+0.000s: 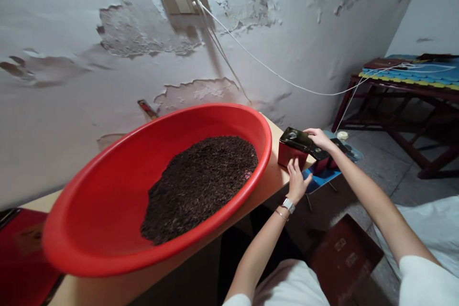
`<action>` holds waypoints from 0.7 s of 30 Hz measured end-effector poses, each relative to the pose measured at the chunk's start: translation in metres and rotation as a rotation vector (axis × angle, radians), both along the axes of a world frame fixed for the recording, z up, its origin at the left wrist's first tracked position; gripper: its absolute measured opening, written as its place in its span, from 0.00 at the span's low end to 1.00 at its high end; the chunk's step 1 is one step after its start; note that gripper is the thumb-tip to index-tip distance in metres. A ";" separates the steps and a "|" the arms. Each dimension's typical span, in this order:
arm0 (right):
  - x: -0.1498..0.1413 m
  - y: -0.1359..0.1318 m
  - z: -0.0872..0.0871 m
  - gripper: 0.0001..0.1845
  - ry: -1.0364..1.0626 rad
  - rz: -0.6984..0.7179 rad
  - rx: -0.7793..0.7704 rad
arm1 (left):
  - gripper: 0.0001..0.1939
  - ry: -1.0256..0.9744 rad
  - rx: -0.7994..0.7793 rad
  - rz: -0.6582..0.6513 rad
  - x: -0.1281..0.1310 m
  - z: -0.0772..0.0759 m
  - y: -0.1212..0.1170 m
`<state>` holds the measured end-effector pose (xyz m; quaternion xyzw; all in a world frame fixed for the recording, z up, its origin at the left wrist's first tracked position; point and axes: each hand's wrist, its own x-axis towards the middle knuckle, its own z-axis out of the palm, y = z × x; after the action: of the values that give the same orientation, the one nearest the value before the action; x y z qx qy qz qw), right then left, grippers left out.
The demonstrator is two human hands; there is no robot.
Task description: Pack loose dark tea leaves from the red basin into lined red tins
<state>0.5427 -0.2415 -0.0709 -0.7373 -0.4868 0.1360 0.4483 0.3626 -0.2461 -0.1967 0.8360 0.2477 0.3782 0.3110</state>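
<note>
A red and black tin box [292, 154] stands on the table corner, right of a large red basin [96, 229]. Its dark top shows a small pale shine, and I cannot tell whether a lid is on. My left hand [297, 184], with a watch on its wrist, rests spread fingers against the tin's near side. At the tin's far right top edge, my right hand [321, 139] has its fingers bent over the rim. Dark, loose dried tea-like leaves [204, 181] lie heaped in the basin. More dark tins [322, 161] stand just below the right hand.
The tins beside the table stand on a blue stool [317, 181] with a small pale round item [342, 136]. A red box [346, 258] is on the floor below my arms. Another red box [25, 253] lies left of the basin. White cable [272, 72] hangs along the wall.
</note>
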 end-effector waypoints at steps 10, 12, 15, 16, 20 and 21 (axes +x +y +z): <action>-0.005 0.033 0.032 0.14 -0.264 0.243 -0.051 | 0.37 -0.076 0.252 0.191 -0.012 0.028 0.037; -0.017 0.025 0.046 0.16 -0.471 0.319 -0.104 | 0.36 -0.089 0.310 0.197 -0.009 0.039 0.046; -0.040 0.012 0.060 0.17 -0.820 0.405 -0.313 | 0.36 -0.105 0.327 0.178 -0.003 0.050 0.058; -0.047 0.009 0.063 0.13 -0.904 0.387 -0.378 | 0.36 -0.106 0.322 0.172 -0.001 0.052 0.061; -0.048 0.000 0.081 0.09 -0.998 0.230 -0.363 | 0.31 -0.055 0.313 0.139 -0.001 0.055 0.065; -0.040 -0.002 0.088 0.10 -0.971 0.181 -0.291 | 0.29 -0.043 0.309 0.131 -0.002 0.056 0.065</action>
<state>0.5024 -0.2431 0.0173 -0.7251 -0.6767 -0.1172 0.0497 0.3607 -0.1811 -0.1411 0.8477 0.2341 0.4489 0.1584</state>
